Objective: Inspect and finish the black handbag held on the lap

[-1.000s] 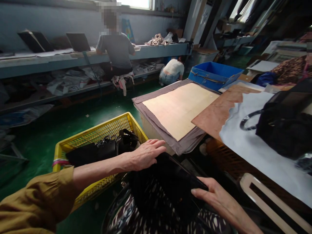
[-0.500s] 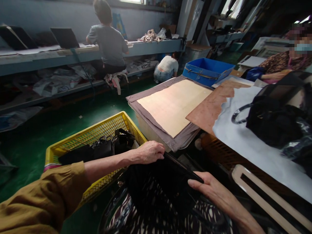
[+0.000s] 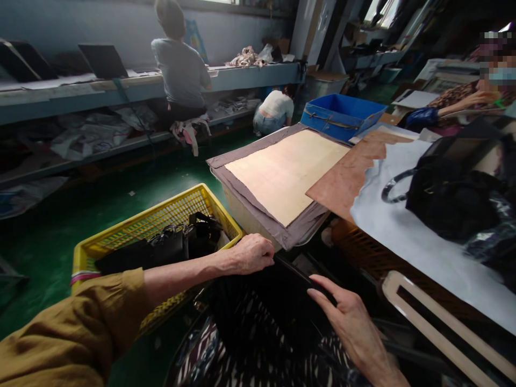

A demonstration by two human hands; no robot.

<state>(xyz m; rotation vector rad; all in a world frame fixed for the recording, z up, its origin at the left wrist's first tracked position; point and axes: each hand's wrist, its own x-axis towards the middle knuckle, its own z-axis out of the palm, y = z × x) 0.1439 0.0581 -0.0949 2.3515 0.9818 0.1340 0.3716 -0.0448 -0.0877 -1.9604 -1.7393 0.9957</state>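
Note:
A flat black bag piece (image 3: pixel 274 293) lies across my lap, over a black-and-white patterned cloth (image 3: pixel 226 355). My left hand (image 3: pixel 252 252) is curled over its far top edge and grips it. My right hand (image 3: pixel 349 320) rests flat on its right side with the fingers stretched out. Just left of my left arm stands a yellow plastic crate (image 3: pixel 133 231) holding black bags (image 3: pixel 169 244).
A cloth-covered stand topped with a pale board (image 3: pixel 282 172) is ahead. At right, a table (image 3: pixel 407 236) bears a black handbag (image 3: pixel 451 199). A blue bin (image 3: pixel 342 115) sits behind. Three other people work nearby: one at the far bench (image 3: pixel 181 59), one crouching (image 3: pixel 276 110), one at far right (image 3: pixel 475 97).
My left hand went from lying open on the black piece to curling shut over its edge. My right hand slid up onto the piece. The view shifted slightly.

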